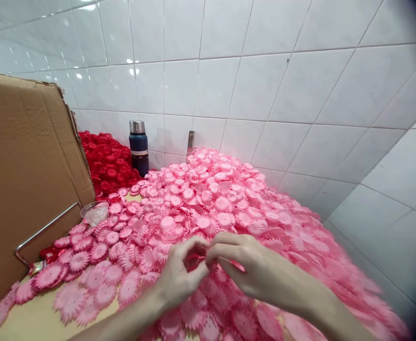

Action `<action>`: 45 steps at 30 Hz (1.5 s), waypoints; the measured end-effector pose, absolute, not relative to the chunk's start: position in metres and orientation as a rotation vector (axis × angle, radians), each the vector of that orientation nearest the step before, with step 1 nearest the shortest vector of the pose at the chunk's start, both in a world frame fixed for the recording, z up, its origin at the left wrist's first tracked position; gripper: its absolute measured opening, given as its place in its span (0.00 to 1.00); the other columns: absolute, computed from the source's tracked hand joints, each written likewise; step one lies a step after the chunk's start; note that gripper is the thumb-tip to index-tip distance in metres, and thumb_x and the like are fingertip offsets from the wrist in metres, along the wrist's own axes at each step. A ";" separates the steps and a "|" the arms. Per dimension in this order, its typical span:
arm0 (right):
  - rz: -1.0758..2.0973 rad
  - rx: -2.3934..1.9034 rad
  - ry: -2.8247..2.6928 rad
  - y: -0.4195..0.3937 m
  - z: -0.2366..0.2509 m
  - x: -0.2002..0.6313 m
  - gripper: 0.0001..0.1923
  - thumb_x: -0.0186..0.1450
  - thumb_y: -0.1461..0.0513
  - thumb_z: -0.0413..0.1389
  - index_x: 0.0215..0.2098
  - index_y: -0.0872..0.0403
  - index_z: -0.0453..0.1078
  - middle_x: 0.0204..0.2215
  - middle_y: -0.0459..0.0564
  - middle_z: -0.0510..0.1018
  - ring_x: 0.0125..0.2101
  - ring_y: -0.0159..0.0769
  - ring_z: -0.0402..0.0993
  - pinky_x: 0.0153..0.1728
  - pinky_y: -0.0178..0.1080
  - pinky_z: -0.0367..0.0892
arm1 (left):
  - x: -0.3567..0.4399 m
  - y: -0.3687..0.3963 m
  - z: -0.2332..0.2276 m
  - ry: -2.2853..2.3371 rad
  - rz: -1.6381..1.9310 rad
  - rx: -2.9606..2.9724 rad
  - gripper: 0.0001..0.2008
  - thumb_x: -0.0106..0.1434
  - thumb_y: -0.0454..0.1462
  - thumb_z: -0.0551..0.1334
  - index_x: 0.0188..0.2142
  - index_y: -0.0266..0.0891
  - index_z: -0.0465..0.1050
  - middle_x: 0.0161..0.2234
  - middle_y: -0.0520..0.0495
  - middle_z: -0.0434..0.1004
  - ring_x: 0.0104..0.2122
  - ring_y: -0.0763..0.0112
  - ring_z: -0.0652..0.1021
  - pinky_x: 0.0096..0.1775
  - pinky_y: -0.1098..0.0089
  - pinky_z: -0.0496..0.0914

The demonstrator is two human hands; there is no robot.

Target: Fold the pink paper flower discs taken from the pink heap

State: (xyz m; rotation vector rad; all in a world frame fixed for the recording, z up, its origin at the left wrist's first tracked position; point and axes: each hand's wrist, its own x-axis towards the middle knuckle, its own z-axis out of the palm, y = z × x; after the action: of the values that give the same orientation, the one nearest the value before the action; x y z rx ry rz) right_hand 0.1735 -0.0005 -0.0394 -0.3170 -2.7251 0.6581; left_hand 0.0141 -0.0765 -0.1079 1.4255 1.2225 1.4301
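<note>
My left hand (186, 270) is closed in a pinch, thumb and fingertips curled together. Against it, my right hand (238, 260) bends its fingers inward so that the two hands' fingertips meet. Whatever sits between them is too small or too hidden to make out. Below and all around lies a big heap of pink flower-shaped petal discs (225, 219) with notched edges, piled up towards the wall. Some discs near the lower left lie flat on a pale yellow surface (26, 323).
A cardboard box (26, 156) stands at the left beside a bent metal rod (48, 228) and a clear plastic cup (96, 213). Behind are a pile of red discs (109, 161), a dark blue bottle (138, 148) and a metal strip (190, 142) near the tiled wall (222, 90).
</note>
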 end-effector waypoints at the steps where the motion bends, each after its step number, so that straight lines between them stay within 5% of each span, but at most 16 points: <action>1: 0.629 -0.328 -2.733 -0.001 -0.040 0.173 0.14 0.62 0.74 0.49 0.36 0.53 0.72 0.35 0.49 0.76 0.34 0.34 0.72 0.35 0.38 0.68 | 0.015 -0.077 -0.108 1.270 1.402 1.493 0.04 0.61 0.32 0.59 0.31 0.35 0.72 0.30 0.48 0.73 0.31 0.69 0.72 0.34 0.71 0.66; 6: 0.569 -0.389 -2.624 0.000 -0.041 0.171 0.02 0.62 0.66 0.58 0.33 0.56 0.73 0.30 0.49 0.76 0.31 0.35 0.72 0.33 0.39 0.68 | 0.015 -0.079 -0.110 1.353 1.317 1.649 0.14 0.66 0.37 0.56 0.25 0.35 0.71 0.24 0.50 0.69 0.26 0.72 0.68 0.30 0.72 0.60; 13: 0.905 -0.494 -2.267 0.011 -0.040 0.164 0.04 0.61 0.66 0.60 0.36 0.54 0.74 0.25 0.45 0.78 0.27 0.32 0.76 0.28 0.34 0.71 | 0.016 -0.083 -0.106 1.295 1.319 1.520 0.22 0.68 0.43 0.54 0.18 0.39 0.54 0.18 0.56 0.50 0.19 0.77 0.55 0.23 0.72 0.50; 17: 0.726 -0.750 -1.788 0.037 -0.023 0.190 0.06 0.59 0.60 0.63 0.33 0.53 0.76 0.27 0.48 0.80 0.28 0.35 0.77 0.30 0.38 0.74 | 0.021 -0.094 -0.110 1.277 1.353 1.720 0.23 0.68 0.39 0.53 0.16 0.38 0.55 0.17 0.52 0.58 0.19 0.76 0.61 0.24 0.71 0.57; 20: 0.636 -0.918 -1.462 0.051 -0.007 0.219 0.12 0.53 0.55 0.67 0.31 0.52 0.75 0.27 0.49 0.80 0.28 0.37 0.77 0.29 0.38 0.74 | 0.025 -0.096 -0.110 1.228 1.430 1.745 0.23 0.68 0.38 0.53 0.17 0.37 0.67 0.18 0.48 0.68 0.21 0.72 0.69 0.26 0.71 0.63; 24: 0.752 -0.921 -1.636 0.048 0.001 0.229 0.13 0.51 0.54 0.69 0.28 0.52 0.76 0.25 0.50 0.81 0.26 0.38 0.77 0.28 0.39 0.74 | 0.022 -0.086 -0.111 1.342 1.514 1.531 0.12 0.65 0.39 0.60 0.34 0.38 0.82 0.34 0.41 0.83 0.35 0.64 0.80 0.39 0.68 0.73; 26: 0.874 -0.895 -1.754 0.042 -0.002 0.221 0.14 0.50 0.55 0.69 0.30 0.54 0.77 0.27 0.51 0.82 0.28 0.40 0.79 0.30 0.40 0.75 | 0.019 -0.080 -0.114 1.391 1.526 1.363 0.10 0.63 0.40 0.62 0.40 0.40 0.81 0.41 0.41 0.82 0.41 0.61 0.80 0.43 0.67 0.74; 29: 0.914 -0.825 -1.964 0.035 -0.012 0.203 0.12 0.55 0.58 0.67 0.36 0.54 0.76 0.29 0.50 0.82 0.30 0.39 0.79 0.34 0.39 0.74 | 0.015 -0.075 -0.117 1.338 1.533 1.166 0.13 0.62 0.39 0.63 0.46 0.40 0.78 0.40 0.43 0.82 0.37 0.62 0.81 0.39 0.66 0.76; 35: 0.819 -0.714 -2.262 0.022 -0.035 0.179 0.08 0.62 0.62 0.60 0.40 0.54 0.71 0.24 0.46 0.77 0.27 0.35 0.76 0.30 0.37 0.71 | 0.009 -0.076 -0.113 1.396 1.540 1.241 0.09 0.57 0.28 0.58 0.32 0.38 0.78 0.31 0.49 0.79 0.32 0.69 0.76 0.34 0.74 0.72; 42: 0.875 -0.570 -2.313 0.013 -0.053 0.163 0.05 0.65 0.62 0.55 0.32 0.55 0.68 0.21 0.44 0.71 0.21 0.28 0.67 0.22 0.33 0.60 | 0.009 -0.079 -0.110 1.246 1.547 1.296 0.10 0.62 0.38 0.64 0.43 0.39 0.72 0.40 0.46 0.76 0.44 0.63 0.75 0.47 0.67 0.69; 45: 0.937 -0.583 -2.331 0.011 -0.059 0.159 0.05 0.63 0.61 0.58 0.33 0.54 0.67 0.17 0.39 0.65 0.18 0.26 0.60 0.20 0.32 0.54 | 0.010 -0.078 -0.112 1.194 1.532 1.283 0.12 0.61 0.39 0.66 0.43 0.38 0.72 0.40 0.45 0.75 0.42 0.64 0.76 0.44 0.68 0.70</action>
State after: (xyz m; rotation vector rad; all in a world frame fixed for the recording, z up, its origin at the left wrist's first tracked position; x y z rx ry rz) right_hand 0.1592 0.0114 -0.0586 -0.5833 -2.3313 0.9367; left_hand 0.0101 -0.0783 -0.1122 1.2829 1.1935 1.5320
